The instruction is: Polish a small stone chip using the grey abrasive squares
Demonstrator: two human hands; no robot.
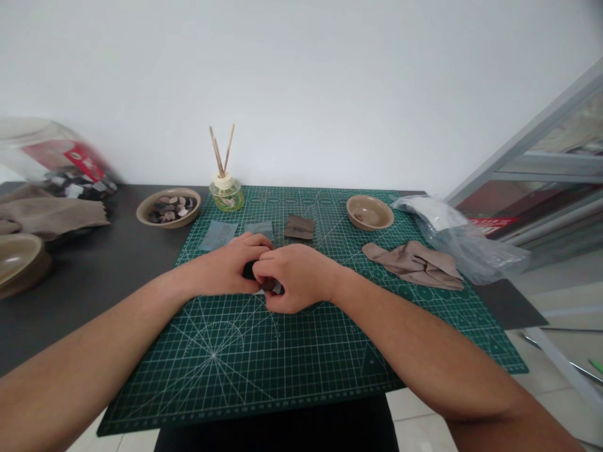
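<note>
My left hand (230,262) and my right hand (299,276) meet over the green cutting mat (214,358), fingers closed. Between them is a small dark piece (249,270), mostly hidden, that the left fingers grip. Pinched in my right hand is a small reddish-brown piece (268,284), with a dark edge beside it. Whether these are parts of one thing I cannot tell. Just beyond the hands lie a grey-blue square sheet (219,235), a second grey-blue sheet (259,230) partly behind my left fingers, and a brown square sheet (300,227).
A bowl of small dark and pale pieces (172,209) and a reed diffuser (227,191) stand at the back left. To the right are a small bowl (370,213), a crumpled taupe cloth (414,265) and a clear plastic bag (471,242). Far left: another bowl (21,263), a cloth (56,213), a jar (51,154).
</note>
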